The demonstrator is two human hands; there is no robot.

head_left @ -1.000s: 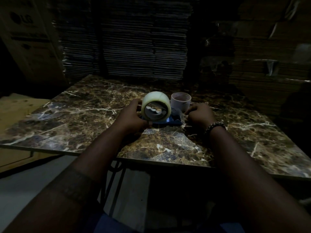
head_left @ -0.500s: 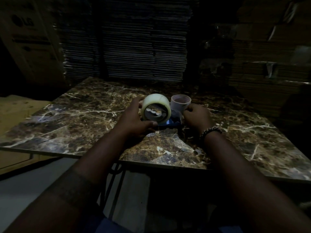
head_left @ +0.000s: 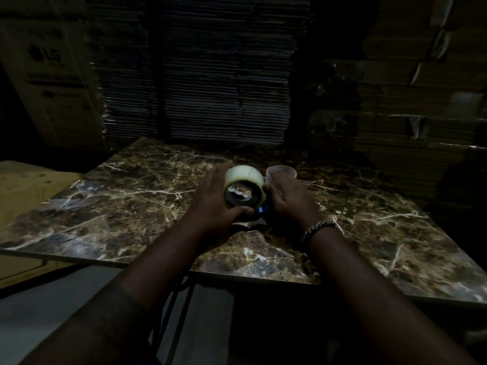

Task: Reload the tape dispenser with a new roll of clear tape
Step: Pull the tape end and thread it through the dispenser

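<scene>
A new roll of clear tape (head_left: pixel 245 175) stands on edge over the blue tape dispenser (head_left: pixel 261 209), of which only a small blue part shows below the roll. My left hand (head_left: pixel 213 198) wraps the roll's left side, thumb under its lower rim. My right hand (head_left: pixel 287 201) presses against the roll's right side and covers the dispenser there; what its fingers hold is hidden. Just behind my right hand stands an empty tape core (head_left: pixel 280 172).
Everything sits on a brown marble table (head_left: pixel 131 206) in dim light. Stacks of flattened cardboard (head_left: pixel 205 88) rise behind it, a large carton (head_left: pixel 50 75) stands at the left, and more boxes (head_left: pixel 411 114) at the right. The table's near edge runs under my forearms.
My right hand has moved left, from beside the dispenser to against the roll's right side. My left hand has kept its grip on the roll.
</scene>
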